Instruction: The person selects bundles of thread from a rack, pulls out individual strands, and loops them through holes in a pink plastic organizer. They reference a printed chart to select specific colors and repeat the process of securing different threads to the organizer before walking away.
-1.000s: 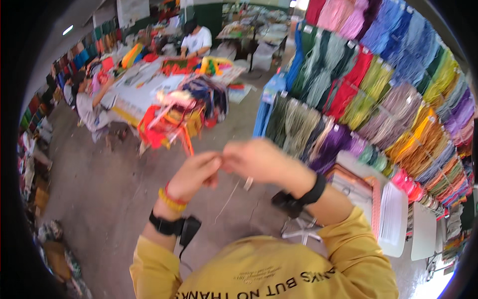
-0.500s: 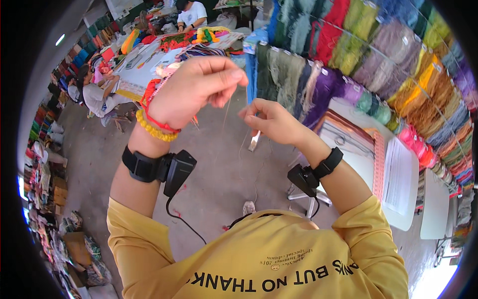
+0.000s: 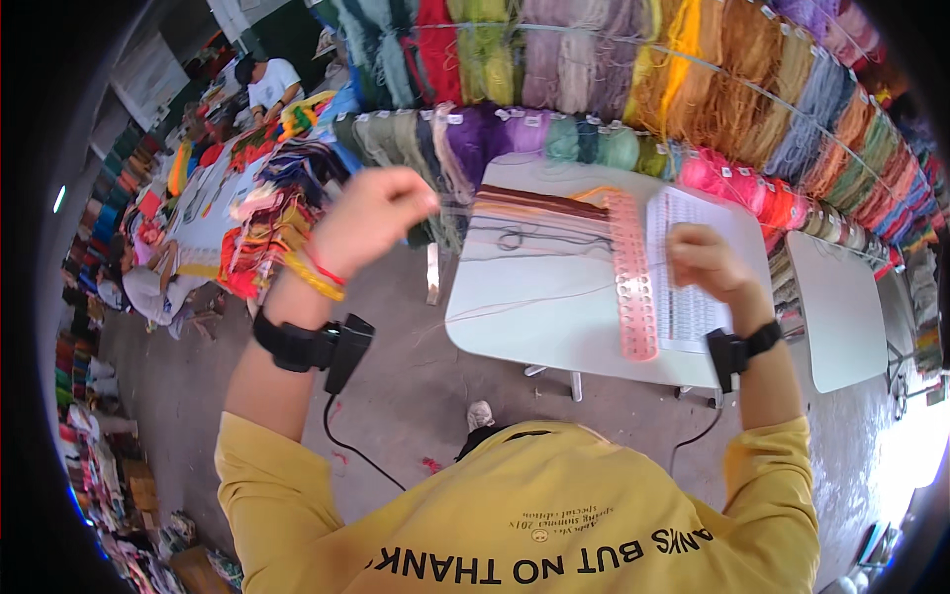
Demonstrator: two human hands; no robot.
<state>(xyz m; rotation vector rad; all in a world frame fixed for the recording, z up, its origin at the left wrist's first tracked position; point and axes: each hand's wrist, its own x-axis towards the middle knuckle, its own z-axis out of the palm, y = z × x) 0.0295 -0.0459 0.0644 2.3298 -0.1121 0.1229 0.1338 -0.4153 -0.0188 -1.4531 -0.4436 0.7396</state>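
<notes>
My right hand (image 3: 705, 259) is closed, fingertips pinched on a thin thread (image 3: 554, 298). The thread runs left from it, low across the white table, and trails past the table's left edge. It passes over a pink strip with rows of holes (image 3: 635, 307). Dark red, peach and grey threads (image 3: 539, 203) stretch leftward from the upper part of that strip. My left hand (image 3: 381, 210), slightly blurred, is raised left of the table with thumb and fingers pressed together. Whatever they hold, if anything, is too fine to make out.
A printed sheet (image 3: 683, 322) lies beside the pink strip on the white table (image 3: 495, 332). Hanks of coloured yarn (image 3: 574, 69) hang behind it. A second white table (image 3: 836, 307) stands at right. At far left, people sit around a yarn-covered table (image 3: 203, 223).
My view has turned right, bringing the white table before me. My hands have moved well apart, the right one now over the sheet, with the thread drawn out across the table.
</notes>
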